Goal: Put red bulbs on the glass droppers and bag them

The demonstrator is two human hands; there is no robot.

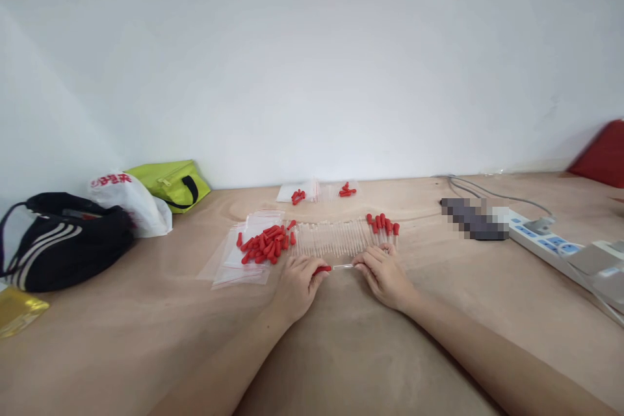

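Observation:
My left hand (301, 283) is closed around a red rubber dropper bulb (322, 269), its end pointing right. Facing it, my right hand (385, 273) pinches a clear glass dropper tube (344, 266) whose end points left. A small gap separates bulb and tube. Just beyond my hands lies a row of bare glass tubes (331, 238), side by side. At the right end of that row, several tubes carry red bulbs (383, 222). Left of the row, a heap of loose red bulbs (267, 246) rests on clear zip bags (229, 266).
Two small groups of red bulbs (298, 196) lie on bags near the wall. To the left are a black striped bag (73, 240), a white plastic bag (131, 201) and a lime-green pouch (170, 185). A power strip (541, 240) with cables sits at right.

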